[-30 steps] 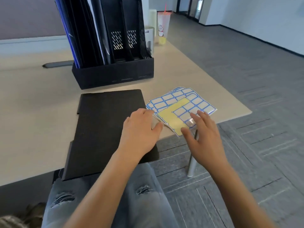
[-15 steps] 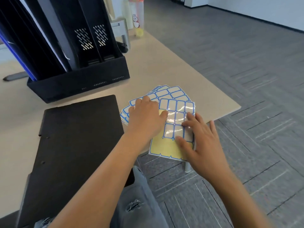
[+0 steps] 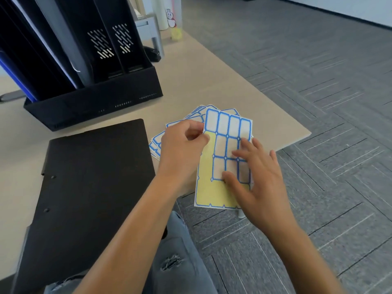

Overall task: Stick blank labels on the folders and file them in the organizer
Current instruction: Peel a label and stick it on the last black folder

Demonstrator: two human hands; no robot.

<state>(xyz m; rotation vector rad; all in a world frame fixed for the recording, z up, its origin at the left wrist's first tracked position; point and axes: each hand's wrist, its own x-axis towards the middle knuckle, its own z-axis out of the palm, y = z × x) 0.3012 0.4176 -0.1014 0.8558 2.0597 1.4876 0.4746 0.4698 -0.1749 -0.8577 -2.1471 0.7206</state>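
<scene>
Grey patterned carpet (image 3: pixel 318 81) fills the room to the right; pale beige worktop (image 3: pixel 201 81) on the left, its corner reaching toward the carpet. Black organizer (image 3: pixel 95 98) at the back of the worktop, several dark folders standing in its left slots, 2 right slots showing perforated walls. A cup with a cartoon figure (image 3: pixel 172 20) behind it. Black folder (image 3: pixel 84 187) lies flat near the front edge, overhanging toward the person's lap.

Top label sheet (image 3: pixel 224 158): blue-bordered blank labels in rows of 4, yellow backing bare along its left and bottom where labels are gone. It sits over a fanned pile of label sheets (image 3: pixel 159 141) at the worktop edge.

Left hand (image 3: pixel 182 149) pinches the sheet's upper-left edge. Right hand (image 3: pixel 254 172) lies spread, fingers pressing the lower labels.

Since 0.5 s ago: sheet raised and turned more upright, left hand shifted from flat to pinching.
</scene>
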